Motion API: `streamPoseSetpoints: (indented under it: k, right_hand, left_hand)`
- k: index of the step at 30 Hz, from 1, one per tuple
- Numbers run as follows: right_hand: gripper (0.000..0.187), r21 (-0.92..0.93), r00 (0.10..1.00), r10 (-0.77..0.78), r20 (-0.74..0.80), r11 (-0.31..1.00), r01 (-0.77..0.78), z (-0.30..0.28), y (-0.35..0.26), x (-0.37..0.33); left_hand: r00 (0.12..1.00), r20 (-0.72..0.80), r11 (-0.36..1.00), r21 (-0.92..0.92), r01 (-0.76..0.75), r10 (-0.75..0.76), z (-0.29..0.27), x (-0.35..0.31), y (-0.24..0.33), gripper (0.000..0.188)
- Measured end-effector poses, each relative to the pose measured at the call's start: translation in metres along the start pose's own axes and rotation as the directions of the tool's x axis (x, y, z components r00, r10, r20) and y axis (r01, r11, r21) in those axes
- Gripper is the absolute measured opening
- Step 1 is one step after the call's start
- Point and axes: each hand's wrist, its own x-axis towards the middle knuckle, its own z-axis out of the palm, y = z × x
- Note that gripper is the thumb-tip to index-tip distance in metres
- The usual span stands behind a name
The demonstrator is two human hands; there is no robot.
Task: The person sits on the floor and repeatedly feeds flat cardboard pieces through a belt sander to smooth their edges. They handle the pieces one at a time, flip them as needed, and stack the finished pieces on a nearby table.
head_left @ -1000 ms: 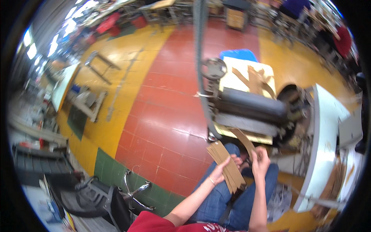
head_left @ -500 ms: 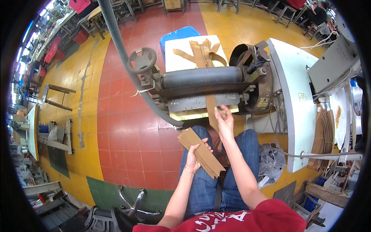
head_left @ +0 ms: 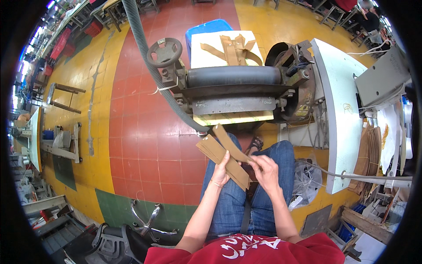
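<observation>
I sit with my knees under a roller machine (head_left: pixel 233 90). My left hand (head_left: pixel 221 169) holds a stack of tan leather strips (head_left: pixel 220 156) over my lap. My right hand (head_left: pixel 266 169) pinches the end of one strip (head_left: pixel 231 143) that lies across the top of the stack and points up toward the machine. More tan pieces (head_left: pixel 231 46) lie on a white board (head_left: pixel 204 55) behind the roller.
A grey ribbed hose (head_left: pixel 151 61) curves down past a handwheel (head_left: pixel 164 52) on the machine's left. A white table (head_left: pixel 338 110) stands to the right, with brown sheets (head_left: pixel 369 149) stacked beyond it. Red and yellow floor tiles (head_left: pixel 132 145) spread to the left.
My right hand has come back from the machine's feed slot to the stack on my lap and now grips a single strip. The view has steadied over the machine.
</observation>
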Motion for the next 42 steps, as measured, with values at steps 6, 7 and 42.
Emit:
streamPoseSetpoints:
  k: [6,7,42]
  right_hand:
    - [0.015,0.276,0.989,0.083,-0.121,0.960,-0.047,0.013,0.025,0.056]
    - [0.016,0.455,0.972,0.235,-0.019,0.868,-0.201,0.018,0.032,0.059]
    - [0.015,0.330,0.982,0.115,-0.150,0.942,-0.060,0.014,0.023,0.039]
  left_hand:
    - [0.998,0.060,0.996,-0.091,-0.020,0.026,-0.005,0.002,-0.002,0.036]
    - [0.997,0.074,0.994,-0.108,-0.019,0.027,-0.005,0.003,-0.002,0.035]
    - [0.996,0.092,0.999,-0.033,-0.013,0.016,-0.002,0.007,-0.001,0.053]
